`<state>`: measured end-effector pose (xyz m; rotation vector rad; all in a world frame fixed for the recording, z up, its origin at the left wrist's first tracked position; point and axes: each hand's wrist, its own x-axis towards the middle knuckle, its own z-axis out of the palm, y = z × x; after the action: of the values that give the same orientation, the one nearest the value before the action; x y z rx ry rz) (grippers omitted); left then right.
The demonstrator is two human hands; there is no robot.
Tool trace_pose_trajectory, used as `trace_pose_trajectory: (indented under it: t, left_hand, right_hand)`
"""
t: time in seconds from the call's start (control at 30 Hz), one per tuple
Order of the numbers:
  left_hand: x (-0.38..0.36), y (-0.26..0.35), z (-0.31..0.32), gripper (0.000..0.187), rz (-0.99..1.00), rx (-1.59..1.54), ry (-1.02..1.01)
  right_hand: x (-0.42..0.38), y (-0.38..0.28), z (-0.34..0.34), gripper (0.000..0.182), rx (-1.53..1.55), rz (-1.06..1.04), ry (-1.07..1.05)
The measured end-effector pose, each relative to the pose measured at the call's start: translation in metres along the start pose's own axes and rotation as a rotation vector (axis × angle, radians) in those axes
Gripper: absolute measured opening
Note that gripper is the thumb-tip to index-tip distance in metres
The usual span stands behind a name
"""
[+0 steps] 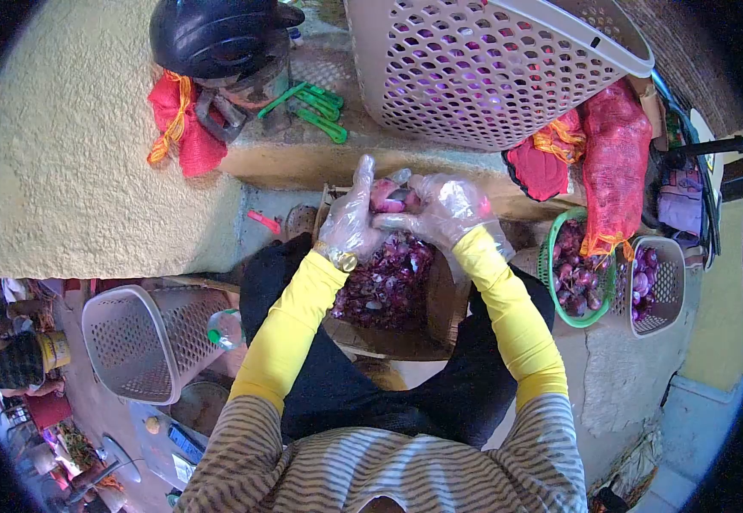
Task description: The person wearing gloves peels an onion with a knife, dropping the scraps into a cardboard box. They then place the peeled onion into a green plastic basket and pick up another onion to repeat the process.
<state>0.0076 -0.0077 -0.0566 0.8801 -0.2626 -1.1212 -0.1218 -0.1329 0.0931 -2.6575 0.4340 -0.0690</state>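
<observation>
My left hand (347, 221), in a clear plastic glove with a watch at the wrist, grips a red onion (383, 197) from the left, its thumb or finger pointing up. My right hand (452, 209), gloved the same way, is closed at the onion's right side, with its fingers against it. A small greyish shape lies between the hands; whether it is a blade or loose skin I cannot make out. Just below the hands, a cardboard box (444, 315) between my knees holds a heap of purple onion skins (384, 286).
A large perforated basket (371, 64) of onions stands on the ledge ahead. At right are a green basket (546, 256) of onions, a smaller grey basket (677, 291) and a red mesh sack (615, 162). Another grey basket (170, 363) lies at left, near a plastic bottle (227, 329).
</observation>
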Motion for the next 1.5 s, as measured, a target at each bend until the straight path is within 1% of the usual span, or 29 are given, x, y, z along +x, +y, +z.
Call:
trace_pose_trajectory:
  t: [0.03, 0.17, 0.23, 0.37, 0.47, 0.53, 0.57, 0.63, 0.7, 0.77, 0.83, 0.87, 0.9, 0.93, 1.0, 1.03, 1.1, 1.13, 1.17, 1.2, 1.23, 1.27, 1.3, 1.37, 1.4, 1.47, 1.5]
  left_hand:
    - [-0.004, 0.005, 0.009, 0.064, 0.026, 0.03, 0.072]
    - [0.0, -0.001, -0.001, 0.065, 0.028, 0.029, 0.098]
    - [-0.005, 0.004, 0.008, 0.066, 0.015, -0.038, 0.137]
    - [-0.016, 0.021, 0.023, 0.064, 0.02, 0.023, 0.086]
    - [-0.025, 0.04, 0.045, 0.061, -0.094, -0.238, 0.074]
    - [-0.029, 0.049, 0.055, 0.059, -0.172, -0.413, 0.066]
    - [-0.03, 0.051, 0.056, 0.059, -0.171, -0.413, 0.067]
    - [-0.031, 0.056, 0.059, 0.06, -0.162, -0.265, -0.002]
    - [-0.035, 0.059, 0.061, 0.061, -0.161, -0.286, -0.001]
    - [-0.038, 0.064, 0.063, 0.061, -0.159, -0.306, 0.004]
    - [-0.039, 0.07, 0.069, 0.062, -0.192, -0.319, 0.09]
    - [-0.034, 0.065, 0.064, 0.067, -0.153, -0.35, 0.139]
    - [-0.033, 0.064, 0.064, 0.067, -0.156, -0.349, 0.139]
    - [-0.033, 0.064, 0.063, 0.068, -0.144, -0.334, 0.124]
    - [-0.033, 0.063, 0.06, 0.069, -0.132, -0.317, 0.11]
    - [-0.032, 0.061, 0.057, 0.07, -0.137, -0.318, 0.09]
    - [-0.032, 0.061, 0.056, 0.072, -0.144, -0.317, 0.071]
    - [-0.033, 0.061, 0.058, 0.073, -0.152, -0.316, 0.024]
    - [-0.035, 0.062, 0.061, 0.074, -0.16, -0.314, -0.025]
    - [-0.037, 0.064, 0.065, 0.074, -0.161, -0.313, -0.026]
    - [-0.041, 0.066, 0.069, 0.075, -0.152, -0.24, -0.001]
    - [-0.042, 0.066, 0.071, 0.077, -0.142, -0.167, 0.023]
    - [-0.041, 0.066, 0.068, 0.077, -0.143, -0.166, 0.023]
    - [-0.037, 0.064, 0.059, 0.075, -0.255, -0.208, -0.106]
    - [-0.036, 0.063, 0.059, 0.075, -0.256, -0.208, -0.108]
    - [-0.035, 0.06, 0.06, 0.074, -0.268, -0.147, 0.03]
    - [-0.033, 0.059, 0.06, 0.074, -0.268, -0.145, 0.03]
  right_hand:
    - [0.0, 0.0, 0.001, 0.07, -0.023, -0.011, 0.015]
    - [0.001, 0.001, 0.007, 0.066, -0.052, -0.048, 0.071]
    - [0.0, 0.004, 0.011, 0.065, -0.057, -0.059, 0.086]
    - [0.001, 0.002, 0.01, 0.065, -0.11, -0.063, 0.082]
    - [0.003, 0.006, 0.016, 0.065, -0.11, -0.045, 0.026]
    - [0.001, 0.006, 0.013, 0.065, -0.1, -0.039, 0.03]
    - [0.001, 0.005, 0.012, 0.065, -0.088, -0.034, 0.035]
    - [0.0, 0.007, 0.011, 0.065, -0.095, -0.042, 0.035]
    - [-0.001, 0.008, 0.011, 0.065, -0.103, -0.05, 0.034]
    - [0.0, 0.007, 0.013, 0.064, -0.158, -0.17, -0.118]
    - [-0.005, -0.001, 0.005, 0.063, -0.135, -0.213, -0.123]
    - [-0.007, -0.003, 0.002, 0.061, -0.111, -0.228, -0.126]
    - [-0.008, -0.004, 0.001, 0.06, -0.086, -0.242, -0.128]
    - [-0.008, -0.002, 0.002, 0.06, -0.086, -0.24, -0.128]
    - [-0.007, 0.003, 0.004, 0.057, -0.017, -0.225, -0.018]
    - [-0.007, 0.004, 0.004, 0.057, -0.016, -0.225, -0.017]
    - [-0.005, 0.005, 0.002, 0.054, -0.029, -0.191, 0.049]
    - [-0.005, 0.004, -0.002, 0.055, -0.047, -0.138, -0.001]
    - [-0.006, 0.003, -0.008, 0.055, -0.046, -0.136, 0.0]
    - [-0.008, 0.0, -0.015, 0.058, 0.028, -0.106, 0.0]
    - [-0.009, -0.001, -0.018, 0.061, 0.102, -0.076, 0.001]
    - [-0.009, 0.001, -0.019, 0.061, 0.102, -0.074, 0.001]
    - [-0.007, 0.003, -0.02, 0.065, 0.063, -0.047, -0.004]
    - [-0.005, 0.01, -0.021, 0.068, 0.023, -0.017, -0.008]
    - [-0.003, 0.014, -0.02, 0.069, 0.033, -0.039, -0.017]
    - [-0.002, 0.018, -0.019, 0.07, 0.042, -0.062, -0.025]
    - [-0.002, 0.018, -0.02, 0.07, 0.048, -0.041, -0.04]
